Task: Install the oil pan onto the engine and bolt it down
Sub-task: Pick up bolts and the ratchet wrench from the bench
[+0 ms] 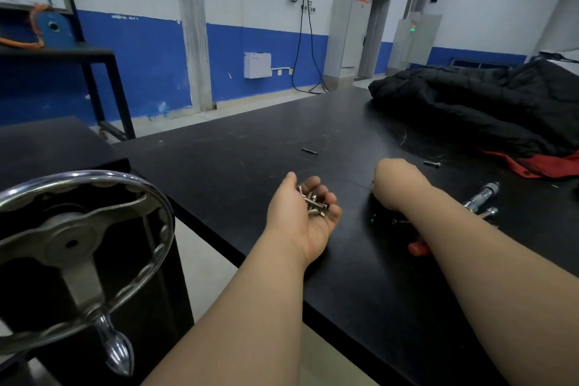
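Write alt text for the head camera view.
A left hand cups a handful of silver bolts palm up over a black workbench, while the right hand hangs fingers-down at the benchtop beside it. Chrome socket tools lie to the right, a black jacket behind, a steel handwheel at lower left.

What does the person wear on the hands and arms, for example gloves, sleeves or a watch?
The left hand and the right hand wear no gloves. No ring, watch or bracelet shows. The left forearm and the right forearm are uncovered too; no sleeve is in view.
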Demonstrator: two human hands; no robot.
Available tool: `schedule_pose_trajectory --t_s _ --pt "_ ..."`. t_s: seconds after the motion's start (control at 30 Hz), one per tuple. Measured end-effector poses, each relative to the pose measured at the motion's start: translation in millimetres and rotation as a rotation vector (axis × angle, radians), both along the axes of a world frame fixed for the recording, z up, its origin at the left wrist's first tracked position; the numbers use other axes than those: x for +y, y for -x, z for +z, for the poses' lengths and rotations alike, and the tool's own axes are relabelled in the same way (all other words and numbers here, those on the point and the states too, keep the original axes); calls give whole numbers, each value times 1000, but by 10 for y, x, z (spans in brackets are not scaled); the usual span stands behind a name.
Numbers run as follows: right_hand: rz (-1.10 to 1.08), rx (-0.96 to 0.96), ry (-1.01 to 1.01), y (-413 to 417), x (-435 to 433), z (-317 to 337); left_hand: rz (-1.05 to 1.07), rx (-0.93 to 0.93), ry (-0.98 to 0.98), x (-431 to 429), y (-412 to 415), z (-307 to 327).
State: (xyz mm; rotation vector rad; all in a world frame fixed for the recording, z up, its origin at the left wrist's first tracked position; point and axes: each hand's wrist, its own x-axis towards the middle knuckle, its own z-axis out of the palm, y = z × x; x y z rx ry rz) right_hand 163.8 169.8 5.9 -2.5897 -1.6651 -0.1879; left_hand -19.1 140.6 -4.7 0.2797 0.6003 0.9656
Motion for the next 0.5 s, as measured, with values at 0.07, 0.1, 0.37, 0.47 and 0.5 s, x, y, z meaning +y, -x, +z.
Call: schedule_pose_trajectory --t_s 0.07,0.1,0.37,0.47,0.5 --pt "105 151 -123 85 -14 84 8 -16 19 4 -2 -11" --pt "180 337 -211 142 -44 172 5 -21 26 7 1 -18" --pt "577 321 15 616 -404 771 -61 0 -27 34 -3 -13" --pt "413 73 132 435 -540 835 -69 11 -44 23 21 -22" --pt "349 6 252 387 -601 816 -74 11 -51 15 31 -22"
